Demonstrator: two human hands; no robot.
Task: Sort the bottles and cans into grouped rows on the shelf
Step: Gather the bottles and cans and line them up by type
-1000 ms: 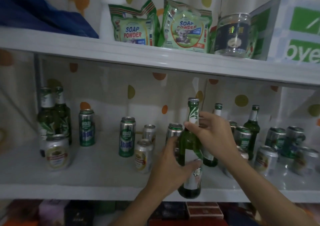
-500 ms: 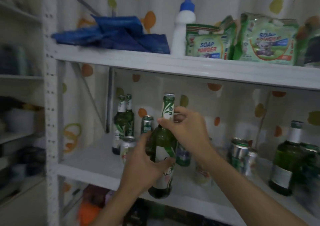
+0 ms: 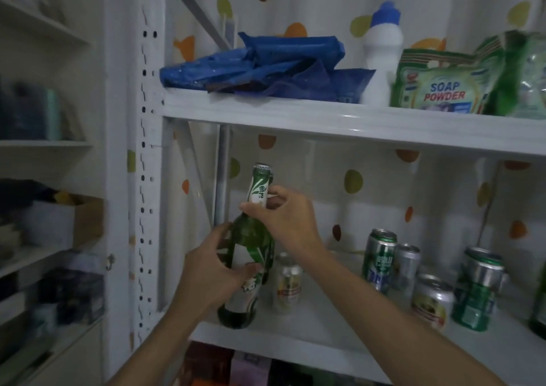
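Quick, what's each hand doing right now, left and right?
Left hand: holding the green bottle around its body.
Right hand: fingers pinching the same bottle at the neck.

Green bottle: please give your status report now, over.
Left grip holds bottle body, right grip pinches neck. Bottle upright, left end of shelf. Pale can close on its right.

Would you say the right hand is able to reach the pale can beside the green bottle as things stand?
Probably yes, once freed: the right hand grips the neck of the green bottle, but the pale can stands just below its wrist, with nothing between them.
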